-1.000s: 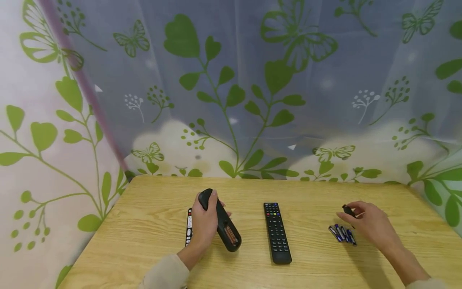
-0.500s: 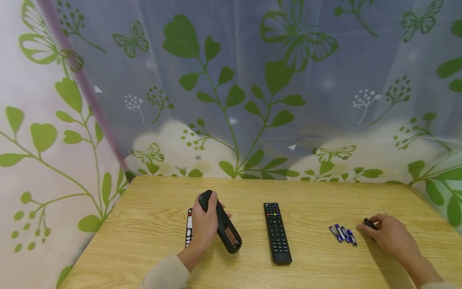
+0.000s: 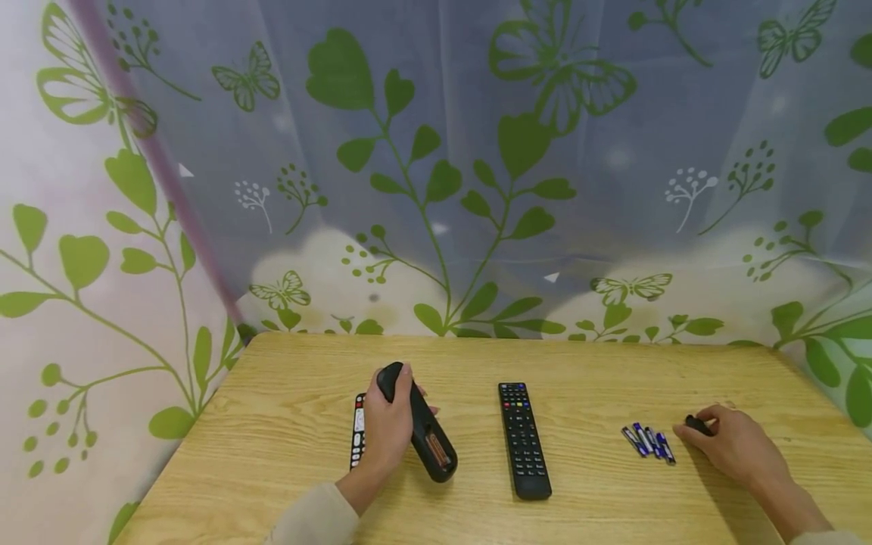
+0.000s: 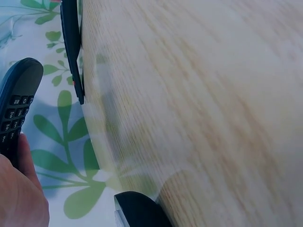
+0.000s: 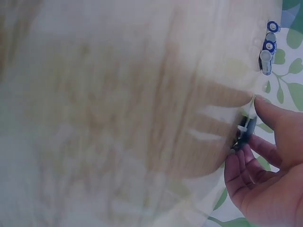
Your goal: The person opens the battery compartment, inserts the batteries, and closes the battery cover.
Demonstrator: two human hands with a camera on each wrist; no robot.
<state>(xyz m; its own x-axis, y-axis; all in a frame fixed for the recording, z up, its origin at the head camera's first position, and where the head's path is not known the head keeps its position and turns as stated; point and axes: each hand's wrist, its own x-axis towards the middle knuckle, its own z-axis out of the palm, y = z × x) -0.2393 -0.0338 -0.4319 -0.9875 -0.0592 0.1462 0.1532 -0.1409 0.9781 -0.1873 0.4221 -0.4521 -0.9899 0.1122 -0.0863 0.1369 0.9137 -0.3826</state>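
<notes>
My left hand grips a black remote control above the table, its back turned up. At the remote's lower end the battery compartment lies uncovered, brownish inside. The left wrist view shows the keypad side of that remote. Over on the right, my right hand pinches a small black battery cover low at the tabletop. The right wrist view has this cover between thumb and fingertips; whether it touches the wood I cannot tell. Several blue-and-silver batteries lie side by side left of that hand.
A second black remote lies face up mid-table, between the hands. Another remote with white buttons lies partly hidden behind my left hand. The wooden table ends at a leaf-patterned curtain at the back.
My right hand has moved right and down with the battery cover, from above the batteries to beside them, then held there. The left hand and its remote have barely shifted.
</notes>
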